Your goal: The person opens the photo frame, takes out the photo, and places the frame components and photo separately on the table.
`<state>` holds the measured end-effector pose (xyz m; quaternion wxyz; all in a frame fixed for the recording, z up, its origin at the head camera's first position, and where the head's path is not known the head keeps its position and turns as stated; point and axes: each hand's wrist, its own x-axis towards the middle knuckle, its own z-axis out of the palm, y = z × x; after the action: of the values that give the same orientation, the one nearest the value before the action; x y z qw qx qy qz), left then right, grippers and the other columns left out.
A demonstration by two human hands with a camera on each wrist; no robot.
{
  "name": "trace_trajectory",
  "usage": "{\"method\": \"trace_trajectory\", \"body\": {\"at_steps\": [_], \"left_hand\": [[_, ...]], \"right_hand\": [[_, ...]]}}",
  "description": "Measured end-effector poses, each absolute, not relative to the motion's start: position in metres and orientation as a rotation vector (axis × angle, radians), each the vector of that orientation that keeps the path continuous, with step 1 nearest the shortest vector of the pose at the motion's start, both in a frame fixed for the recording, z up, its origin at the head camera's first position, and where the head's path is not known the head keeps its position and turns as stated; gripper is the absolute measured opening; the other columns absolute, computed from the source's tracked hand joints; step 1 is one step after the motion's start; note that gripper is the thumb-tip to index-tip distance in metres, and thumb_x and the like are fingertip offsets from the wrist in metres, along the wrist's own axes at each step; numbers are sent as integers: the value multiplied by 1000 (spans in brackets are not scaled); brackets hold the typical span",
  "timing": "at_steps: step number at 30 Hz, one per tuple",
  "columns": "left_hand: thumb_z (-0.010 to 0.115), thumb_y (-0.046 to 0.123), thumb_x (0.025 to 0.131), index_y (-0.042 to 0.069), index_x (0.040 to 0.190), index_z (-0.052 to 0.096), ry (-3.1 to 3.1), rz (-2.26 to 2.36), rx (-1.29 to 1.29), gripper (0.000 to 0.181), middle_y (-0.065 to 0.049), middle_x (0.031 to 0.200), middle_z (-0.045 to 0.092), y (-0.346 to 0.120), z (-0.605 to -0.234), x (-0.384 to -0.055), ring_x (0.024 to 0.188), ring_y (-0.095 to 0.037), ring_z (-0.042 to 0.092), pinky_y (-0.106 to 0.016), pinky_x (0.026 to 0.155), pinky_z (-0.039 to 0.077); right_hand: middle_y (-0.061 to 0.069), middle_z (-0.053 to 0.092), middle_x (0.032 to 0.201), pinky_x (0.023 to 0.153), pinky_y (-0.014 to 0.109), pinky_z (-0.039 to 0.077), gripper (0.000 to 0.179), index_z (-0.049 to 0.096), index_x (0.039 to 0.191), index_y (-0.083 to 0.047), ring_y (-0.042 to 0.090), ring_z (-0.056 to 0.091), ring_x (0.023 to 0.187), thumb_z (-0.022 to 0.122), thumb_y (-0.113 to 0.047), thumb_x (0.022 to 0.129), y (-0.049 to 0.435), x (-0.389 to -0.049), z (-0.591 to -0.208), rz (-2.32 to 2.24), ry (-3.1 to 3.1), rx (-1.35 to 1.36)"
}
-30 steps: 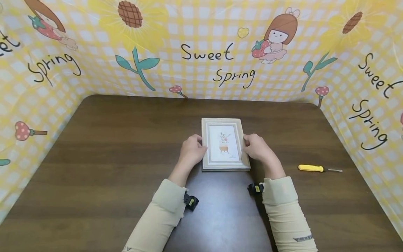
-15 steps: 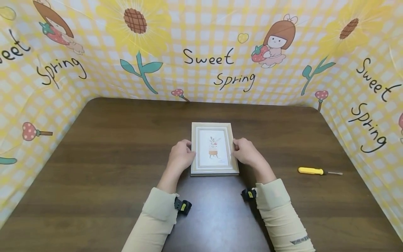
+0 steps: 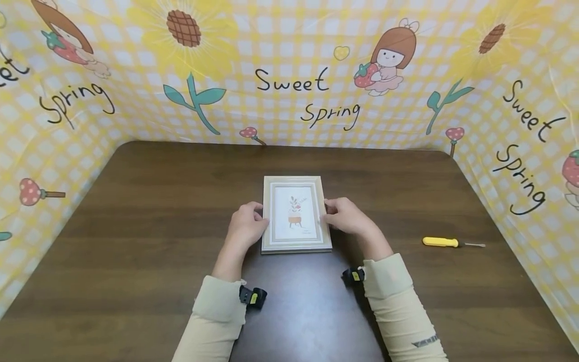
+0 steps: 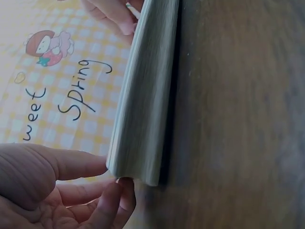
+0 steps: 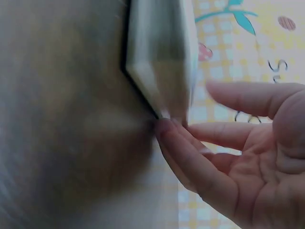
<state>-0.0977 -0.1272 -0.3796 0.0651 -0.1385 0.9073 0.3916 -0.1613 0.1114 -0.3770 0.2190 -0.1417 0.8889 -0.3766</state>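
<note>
A cream picture frame (image 3: 296,242) with a plant drawing inside lies face up on the brown table. My left hand (image 3: 246,226) pinches its left edge. In the left wrist view, the thumb (image 4: 78,163) meets the front rim and the fingers (image 4: 110,198) curl against the side. At the frame's right edge is my right hand (image 3: 350,218). Its fingers (image 5: 190,162) touch the frame's side near a corner, while the thumb (image 5: 238,98) stands slightly off the front in the right wrist view. That view is blurred along the frame.
A yellow-handled screwdriver (image 3: 441,242) lies to the right on the brown table (image 3: 149,241). Yellow checked cloth (image 3: 289,40) with flowers and lettering stands behind the table and on both sides.
The picture frame has slid left across the table with both hands at its sides, and it sits straighter. The screwdriver stays on the table. The head view has shifted a little.
</note>
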Motion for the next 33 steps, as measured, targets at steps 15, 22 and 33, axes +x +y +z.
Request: {"method": "trace_trajectory", "body": {"at_steps": [15,22,33], "left_hand": [[57,29,100,0,122,62,2522,1260,-496,37,-12,88,68,-141,-359,-76,68,-17,67,-28,64,44],[56,27,99,0,115,68,2547,1224,-402,34,-11,89,72,-136,-366,-79,72,-18,67,-27,61,42],[64,15,94,-1,109,68,2588,1167,-398,23,-9,84,73,-136,-368,-82,71,-18,67,-27,64,42]], "right_hand": [[22,41,151,114,46,37,55,35,150,5,32,48,124,46,-26,106,121,-182,-380,-1655,2063,53],[20,41,147,115,46,36,51,39,146,9,22,42,111,43,-23,106,117,-188,-386,-1653,2043,36],[20,43,145,116,46,34,45,43,145,8,23,40,116,44,-14,105,109,-188,-390,-1702,2005,23]]}}
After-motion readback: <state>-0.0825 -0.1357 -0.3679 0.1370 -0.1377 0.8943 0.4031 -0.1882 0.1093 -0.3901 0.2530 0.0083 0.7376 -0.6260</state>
